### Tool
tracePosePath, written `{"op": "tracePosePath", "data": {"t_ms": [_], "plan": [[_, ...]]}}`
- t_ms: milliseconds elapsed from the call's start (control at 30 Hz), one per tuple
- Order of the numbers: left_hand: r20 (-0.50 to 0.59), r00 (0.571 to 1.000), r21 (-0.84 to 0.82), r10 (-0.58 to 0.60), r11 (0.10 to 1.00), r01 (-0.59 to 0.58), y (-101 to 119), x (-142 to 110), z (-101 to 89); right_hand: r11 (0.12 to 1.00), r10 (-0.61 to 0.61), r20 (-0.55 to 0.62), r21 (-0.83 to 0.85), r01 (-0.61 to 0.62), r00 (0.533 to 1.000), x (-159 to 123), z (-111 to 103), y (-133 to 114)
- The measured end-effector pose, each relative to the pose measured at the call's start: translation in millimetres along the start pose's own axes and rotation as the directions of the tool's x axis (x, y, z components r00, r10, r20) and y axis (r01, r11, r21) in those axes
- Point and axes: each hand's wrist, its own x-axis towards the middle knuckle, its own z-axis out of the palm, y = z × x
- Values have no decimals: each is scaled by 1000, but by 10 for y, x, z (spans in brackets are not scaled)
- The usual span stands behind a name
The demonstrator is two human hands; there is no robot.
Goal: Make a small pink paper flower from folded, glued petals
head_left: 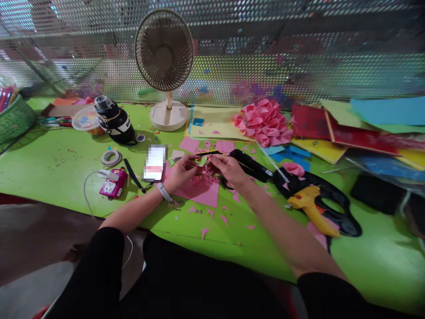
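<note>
My left hand [183, 173] and my right hand [228, 168] meet over the middle of the green table. Between their closed fingertips is a small pale green piece of paper [203, 160], partly hidden by the fingers. Whether it is folded I cannot make out. Under the hands lies a pink sheet of paper [206, 195] with crumpled pink scraps on it. Pink cut-offs [204, 232] are scattered around. A thin black and yellow tool [212, 153] shows just behind the fingers, its kind unclear.
A phone [155, 163], tape roll [111, 157] and pink power socket [113, 184] lie left. Behind stand a black bottle [114, 119] and fan [164, 53]. Right are a pink paper flower cluster [262, 122], a yellow glue gun [312, 208] and coloured sheets [385, 115].
</note>
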Motion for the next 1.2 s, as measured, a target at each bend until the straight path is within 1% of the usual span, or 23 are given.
{"op": "tracePosePath", "data": {"t_ms": [167,267,367,567,667,767,933,1100,1200], "plan": [[-3,999,-41,-33,999,33,5,-2,4,1000,-4,-3,-3,4,1000,6,-10,26],[1,1000,-53,-29,998,29,4,-5,6,1000,0,-7,11,1,1000,1,-4,21],[7,1000,-46,-2,999,3,-15,-4,-4,999,14,-20,38,-13,1000,-4,7,4],[16,995,34,95,995,-96,-76,-7,-22,997,44,-68,62,-40,997,1,23,-13],[34,993,35,112,993,-113,-77,-16,-20,997,48,-81,61,-43,996,0,29,-16],[27,993,47,114,992,-115,-64,-23,-19,998,50,-86,41,-46,995,-5,38,-27],[16,998,21,61,998,-61,-40,-19,-13,999,37,-67,41,-34,997,-3,41,-23],[5,999,-80,-47,996,47,0,-1,0,999,1,-51,43,1,999,3,36,9],[11,996,-150,-90,984,91,16,8,1,998,-23,-52,57,26,998,3,35,12]]}}
